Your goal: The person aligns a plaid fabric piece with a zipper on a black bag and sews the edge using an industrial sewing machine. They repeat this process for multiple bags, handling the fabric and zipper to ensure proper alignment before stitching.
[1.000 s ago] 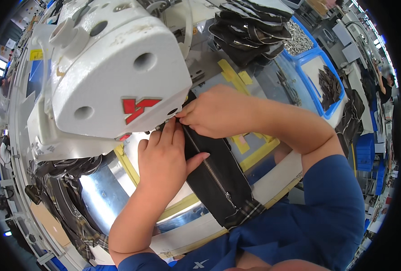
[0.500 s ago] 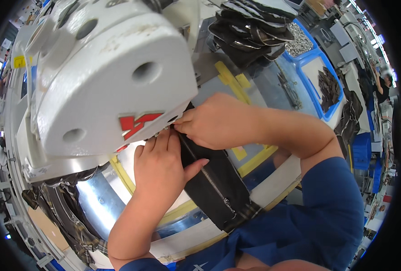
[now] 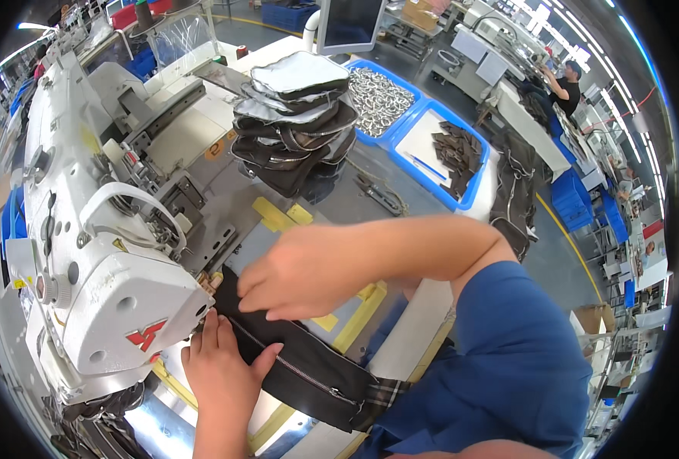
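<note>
A long black fabric piece [image 3: 297, 382] with a metal zipper [image 3: 286, 359] runs diagonally from under the white sewing machine head [image 3: 133, 314] toward my body. Its near end has a plaid fabric strip [image 3: 385, 392], close to the zipper's slider. My left hand [image 3: 221, 371] lies flat on the fabric, thumb spread onto the zipper side, fingertips beside the machine head. Over the fabric's far part, my right hand [image 3: 297, 271] is closed with bent fingers. Whether anything is between its fingertips is hidden. The needle area is hidden behind the machine head.
Stacked black zippered pieces [image 3: 293, 122] stand at the back. Behind right, blue trays [image 3: 424, 107] hold metal rings and dark fabric strips. Metal snips [image 3: 381, 195] lie on the table, marked with yellow tape [image 3: 274, 214]. Dark fabric hangs at lower left; another person sits far right.
The view has pulled back and shifted, so the machine head appears smaller and lower left. My right hand has come away from the machine head; my left stays flat on the fabric.
</note>
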Demonstrator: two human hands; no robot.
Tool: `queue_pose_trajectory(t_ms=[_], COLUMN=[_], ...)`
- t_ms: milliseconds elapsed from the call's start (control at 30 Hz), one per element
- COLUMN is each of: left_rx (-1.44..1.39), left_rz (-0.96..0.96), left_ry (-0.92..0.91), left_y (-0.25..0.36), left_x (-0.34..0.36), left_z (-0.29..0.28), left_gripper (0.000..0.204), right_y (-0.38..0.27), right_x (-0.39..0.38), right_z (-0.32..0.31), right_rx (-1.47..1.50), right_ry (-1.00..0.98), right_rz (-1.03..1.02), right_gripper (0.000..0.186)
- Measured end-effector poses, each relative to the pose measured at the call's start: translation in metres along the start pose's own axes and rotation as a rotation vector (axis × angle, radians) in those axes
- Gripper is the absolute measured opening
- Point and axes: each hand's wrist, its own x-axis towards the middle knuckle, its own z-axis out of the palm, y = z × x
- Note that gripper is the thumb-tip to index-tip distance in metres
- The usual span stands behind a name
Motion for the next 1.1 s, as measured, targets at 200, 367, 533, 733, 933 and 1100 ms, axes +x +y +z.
queue_pose_trajectory(t_ms=[200, 367, 533, 733, 933, 1100], left_rx=[-0.003, -0.018, -0.108, -0.092, -0.128, -0.146], left_rz=[0.031, 0.038, 0.069, 0.168, 0.241, 0.221], left_ry=[0.015, 0.021, -0.001, 0.142, 0.122, 0.188], left_y=[0.002, 0.004, 0.01, 0.012, 0.013, 0.011], left_x=[0.002, 0.002, 0.001, 0.001, -0.005, -0.005], left_z=[0.001, 0.002, 0.001, 0.019, 0.016, 0.023], left_gripper=[0.087, 0.086, 0.087, 0.081, 0.066, 0.065], right_y=[0.049, 0.179, 0.228, 0.205, 0.065, -0.007], right_x=[-0.068, -0.169, -0.214, -0.194, -0.072, 0.003], right_z=[-0.131, -0.134, -0.102, -0.115, -0.12, -0.047], right_rx=[-0.246, -0.471, -0.686, -0.88, 0.125, 0.308], right_ry=[1.015, 0.454, 0.15, 0.376, 0.889, 0.185], right_rz=[0.532, 1.237, 1.291, 1.239, 0.679, 0.417], right_gripper=[0.009, 0.027, 0.018, 0.015, 0.018, 0.021])
